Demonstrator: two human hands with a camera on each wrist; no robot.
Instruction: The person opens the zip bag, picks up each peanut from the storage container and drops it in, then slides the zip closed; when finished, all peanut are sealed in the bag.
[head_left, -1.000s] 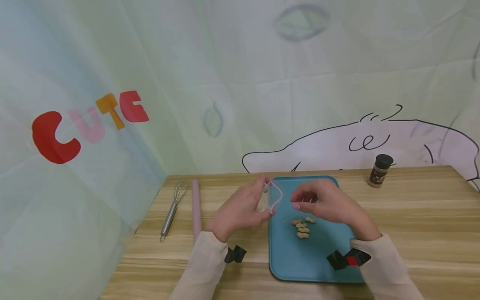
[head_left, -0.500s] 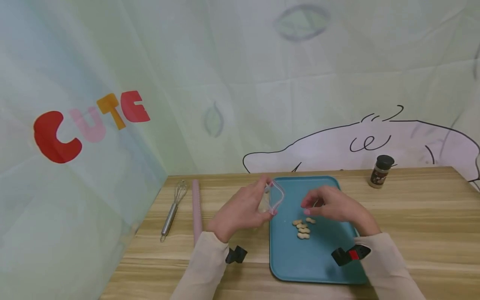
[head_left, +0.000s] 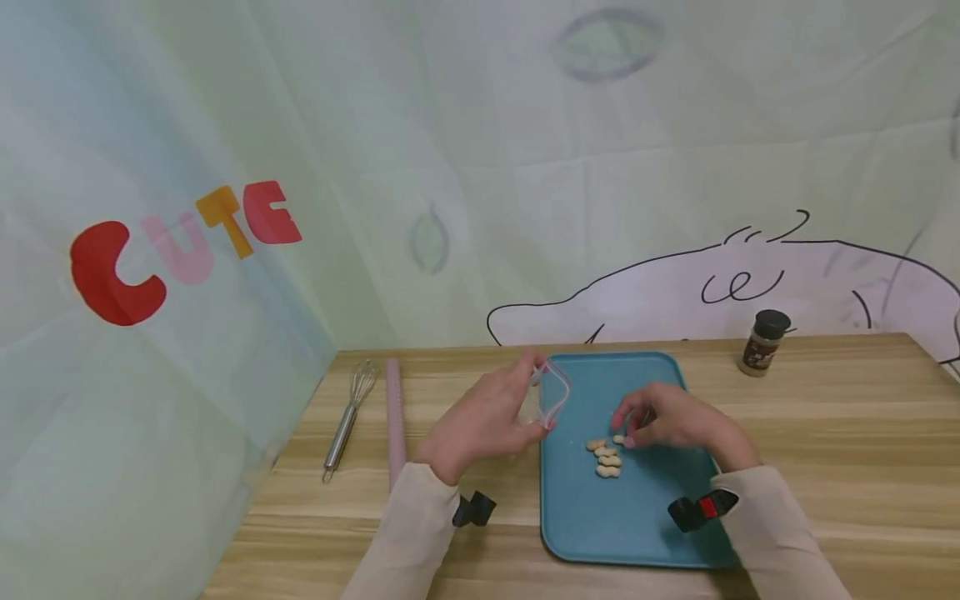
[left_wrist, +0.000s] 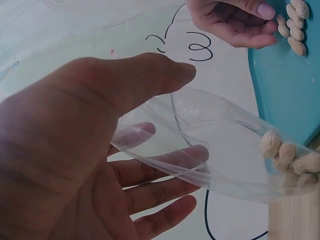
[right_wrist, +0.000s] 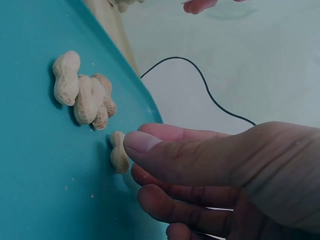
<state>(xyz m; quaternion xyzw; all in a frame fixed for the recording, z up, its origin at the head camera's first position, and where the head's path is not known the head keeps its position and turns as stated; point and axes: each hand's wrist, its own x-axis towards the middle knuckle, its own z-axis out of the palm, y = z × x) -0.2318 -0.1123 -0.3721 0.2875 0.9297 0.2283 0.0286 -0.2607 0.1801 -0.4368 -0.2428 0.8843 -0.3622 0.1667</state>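
My left hand (head_left: 487,412) holds a clear zip-lock bag (head_left: 553,392) by its mouth, thumb and fingers spreading it wide. In the left wrist view, several unshelled peanuts (left_wrist: 290,160) lie at the bottom of the bag. Low over the blue tray (head_left: 600,533), my right hand (head_left: 671,417) reaches down to a single peanut (right_wrist: 119,152). Its thumb tip is right at that peanut's edge, with the fingers loosely bent and a gap between thumb and fingertips. Beside it on the tray lies a small cluster of peanuts (right_wrist: 87,95).
Left of the tray, a metal whisk (head_left: 348,421) and a pink rolling pin (head_left: 395,417) lie on the wooden table (head_left: 847,433). A black-capped jar (head_left: 763,343) stands at the back right. A printed cloth (head_left: 420,167) hangs behind the table.
My right hand has moved away from the bag, right and down to the single peanut on the tray. The left hand and the bag have stayed in place.
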